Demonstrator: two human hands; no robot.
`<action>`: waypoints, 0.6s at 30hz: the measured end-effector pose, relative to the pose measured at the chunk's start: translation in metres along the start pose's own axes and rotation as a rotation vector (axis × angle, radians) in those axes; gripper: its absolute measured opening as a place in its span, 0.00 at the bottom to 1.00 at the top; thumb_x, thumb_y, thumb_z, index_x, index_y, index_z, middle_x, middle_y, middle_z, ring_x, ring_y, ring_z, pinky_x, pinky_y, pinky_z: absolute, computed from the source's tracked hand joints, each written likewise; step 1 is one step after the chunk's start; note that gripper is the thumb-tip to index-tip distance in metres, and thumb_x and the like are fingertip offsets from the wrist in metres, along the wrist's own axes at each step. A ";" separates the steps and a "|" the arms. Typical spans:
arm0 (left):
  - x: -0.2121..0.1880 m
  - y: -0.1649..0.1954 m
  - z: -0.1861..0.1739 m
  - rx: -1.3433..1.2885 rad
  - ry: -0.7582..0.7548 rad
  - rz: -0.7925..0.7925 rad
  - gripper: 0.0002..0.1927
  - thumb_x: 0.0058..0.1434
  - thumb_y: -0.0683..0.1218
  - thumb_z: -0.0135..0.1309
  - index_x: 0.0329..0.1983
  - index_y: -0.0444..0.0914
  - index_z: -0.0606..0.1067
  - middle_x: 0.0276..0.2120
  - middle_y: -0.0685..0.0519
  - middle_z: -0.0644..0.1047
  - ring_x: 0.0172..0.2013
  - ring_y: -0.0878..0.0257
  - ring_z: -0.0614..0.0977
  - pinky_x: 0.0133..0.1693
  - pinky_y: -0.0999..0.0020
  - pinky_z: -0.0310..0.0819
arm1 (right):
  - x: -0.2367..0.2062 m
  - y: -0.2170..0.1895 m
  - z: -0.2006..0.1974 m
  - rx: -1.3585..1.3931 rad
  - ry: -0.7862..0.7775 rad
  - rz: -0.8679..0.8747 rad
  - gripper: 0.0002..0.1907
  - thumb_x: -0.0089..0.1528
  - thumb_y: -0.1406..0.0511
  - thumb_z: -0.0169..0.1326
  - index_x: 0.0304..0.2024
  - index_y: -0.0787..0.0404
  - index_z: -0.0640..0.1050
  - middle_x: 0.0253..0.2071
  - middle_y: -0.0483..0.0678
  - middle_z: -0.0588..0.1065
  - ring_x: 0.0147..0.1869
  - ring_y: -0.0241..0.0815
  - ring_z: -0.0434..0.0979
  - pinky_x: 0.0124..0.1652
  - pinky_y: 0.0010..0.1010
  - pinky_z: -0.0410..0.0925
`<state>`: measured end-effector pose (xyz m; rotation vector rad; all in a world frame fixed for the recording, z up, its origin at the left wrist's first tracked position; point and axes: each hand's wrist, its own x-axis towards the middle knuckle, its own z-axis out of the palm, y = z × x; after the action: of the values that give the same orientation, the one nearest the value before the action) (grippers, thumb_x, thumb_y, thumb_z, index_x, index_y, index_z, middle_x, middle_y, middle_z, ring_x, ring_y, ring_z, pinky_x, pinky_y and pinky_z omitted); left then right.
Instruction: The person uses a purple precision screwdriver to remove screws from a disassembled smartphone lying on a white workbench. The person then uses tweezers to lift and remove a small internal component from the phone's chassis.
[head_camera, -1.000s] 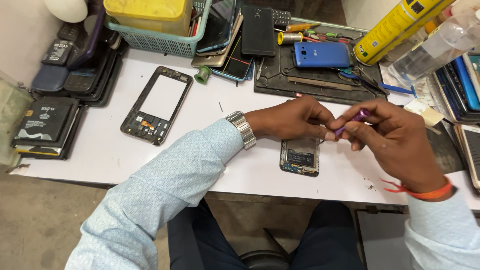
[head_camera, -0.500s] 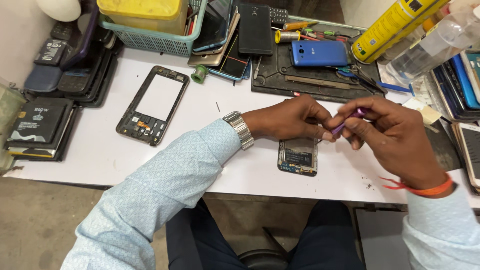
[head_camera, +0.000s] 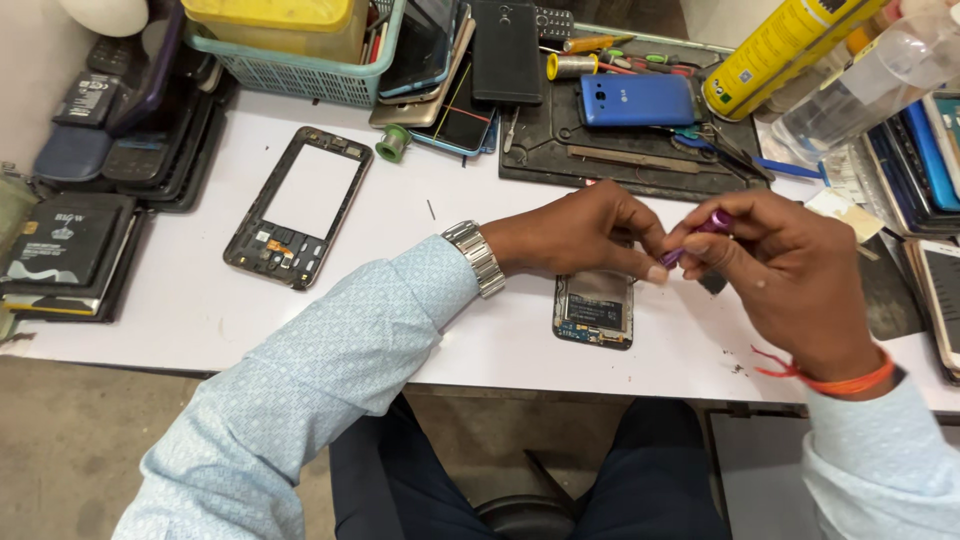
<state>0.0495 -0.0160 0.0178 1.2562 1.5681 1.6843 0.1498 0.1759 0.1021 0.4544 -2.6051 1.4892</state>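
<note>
- The white worktable (head_camera: 160, 300) carries the clutter; its bare part lies at the left and near edge.
- A dark work mat (head_camera: 620, 165) lies at the back, with a blue phone (head_camera: 637, 99) on it.
- A teal basket (head_camera: 300, 75) stands at the back left, a yellow box inside it.
- A yellow spray can (head_camera: 775, 50) lies tilted at the back right.
- An empty black phone frame (head_camera: 298, 207) lies flat, left of the hands.
- The right hand (head_camera: 790, 280) is curled, pinching a small purple screwdriver (head_camera: 700, 232) between thumb and fingers.
- The left hand (head_camera: 585, 232), a metal watch (head_camera: 476, 258) on its wrist, pinches the screwdriver's lower end with its fingertips.
- An opened phone (head_camera: 594, 310) with its circuit board exposed lies flat just below both hands, near the table's front edge.
- A green solder spool (head_camera: 392, 143) sits beside the frame.
</note>
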 end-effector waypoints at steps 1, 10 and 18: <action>-0.002 0.000 0.000 -0.011 0.008 -0.004 0.13 0.58 0.45 0.67 0.42 0.34 0.81 0.36 0.54 0.84 0.38 0.71 0.82 0.44 0.72 0.79 | -0.004 0.002 0.004 -0.001 0.040 -0.032 0.09 0.67 0.72 0.56 0.48 0.70 0.76 0.39 0.51 0.81 0.39 0.35 0.82 0.39 0.23 0.76; 0.002 -0.001 0.000 0.083 0.043 -0.010 0.11 0.59 0.46 0.66 0.40 0.35 0.83 0.32 0.55 0.85 0.34 0.72 0.82 0.42 0.73 0.79 | 0.005 -0.010 -0.004 0.073 -0.114 0.102 0.16 0.61 0.70 0.53 0.53 0.61 0.73 0.43 0.47 0.81 0.39 0.30 0.81 0.32 0.17 0.75; -0.001 0.005 0.000 0.108 0.018 -0.005 0.11 0.58 0.47 0.68 0.38 0.35 0.83 0.31 0.55 0.84 0.34 0.71 0.82 0.41 0.72 0.79 | -0.009 0.012 0.015 -0.023 0.127 -0.070 0.08 0.67 0.72 0.60 0.47 0.71 0.77 0.40 0.53 0.81 0.42 0.37 0.83 0.39 0.21 0.78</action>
<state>0.0513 -0.0179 0.0218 1.2924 1.6920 1.6310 0.1551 0.1710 0.0822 0.4297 -2.4798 1.4167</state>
